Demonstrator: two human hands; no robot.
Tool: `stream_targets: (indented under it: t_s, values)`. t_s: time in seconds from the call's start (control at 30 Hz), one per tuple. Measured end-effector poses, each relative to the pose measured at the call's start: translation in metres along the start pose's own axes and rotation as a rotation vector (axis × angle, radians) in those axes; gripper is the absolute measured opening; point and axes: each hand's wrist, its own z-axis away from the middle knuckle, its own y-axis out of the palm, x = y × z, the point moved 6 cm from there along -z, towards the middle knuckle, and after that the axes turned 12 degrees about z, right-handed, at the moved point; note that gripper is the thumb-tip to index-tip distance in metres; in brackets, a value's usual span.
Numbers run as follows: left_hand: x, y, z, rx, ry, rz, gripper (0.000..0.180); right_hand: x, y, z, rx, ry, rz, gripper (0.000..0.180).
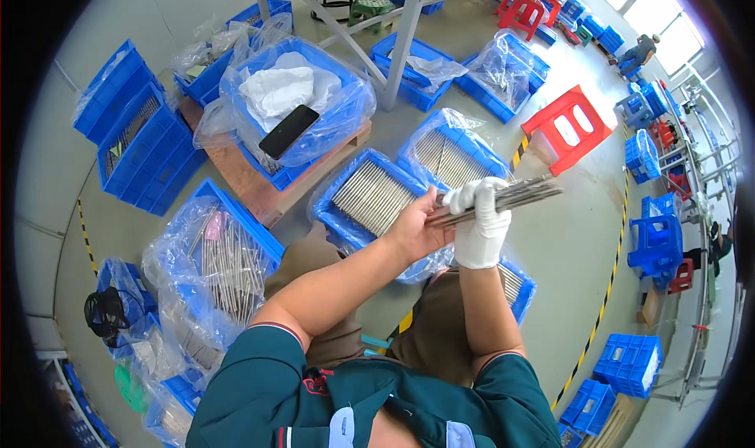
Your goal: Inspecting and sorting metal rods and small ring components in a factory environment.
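A bundle of thin grey metal rods (531,194) lies across both my hands, pointing to the right. My right hand (481,226), in a white glove, is closed around the middle of the bundle. At the rods' left end, my bare left hand (417,226) grips them with the thumb on top. Beneath and just beyond my hands stands a plastic-lined blue crate with neat rows of rods (370,199). Behind it, another lined crate holds more rows of rods (452,158). The palm side of the left hand is mostly hidden.
To the left is a lined crate of loosely laid rods (230,271). A black phone (289,132) rests on a bagged crate on a wooden pallet (271,204). A red stool (568,129) stands at the far right. Stacked blue crates (149,153) are at the far left.
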Motion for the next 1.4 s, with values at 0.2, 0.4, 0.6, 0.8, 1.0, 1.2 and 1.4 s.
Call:
stream_targets:
  t_s: [0.2, 0.4, 0.6, 0.8, 1.0, 1.2, 1.4]
  values:
    - [-0.035, -0.025, 0.003, -0.359, 0.115, -0.413, 0.033, 0.03, -0.021, -0.026, -0.055, -0.095, -0.021, 0.017]
    - [-0.127, 0.034, 0.025, -0.303, 0.709, -1.223, 0.034, -0.023, -0.06, -0.006, -0.004, 0.477, -0.22, 0.031]
    - [-0.161, 0.047, 0.045, -0.399, 0.526, -1.764, 0.039, -0.084, -0.021, 0.085, 0.532, 1.187, 0.142, 0.042]
    - [-0.141, 0.056, 0.04, -0.217, 0.38, -1.581, 0.033, -0.077, 0.013, 0.107, 0.697, 1.19, -0.446, 0.044]
    - [-0.128, 0.075, 0.035, -0.223, 0.444, -1.58, 0.028, -0.096, 0.01, 0.111, 0.638, 1.322, -0.454, 0.028]
    - [-0.16, 0.068, 0.049, -0.282, 0.975, -1.176, 0.034, -0.076, -0.022, 0.068, 0.32, 0.962, 0.473, 0.037]
    - [-0.135, 0.049, 0.042, -0.224, 0.665, -0.863, 0.035, -0.032, -0.057, 0.027, 0.047, 0.503, 0.711, 0.027]
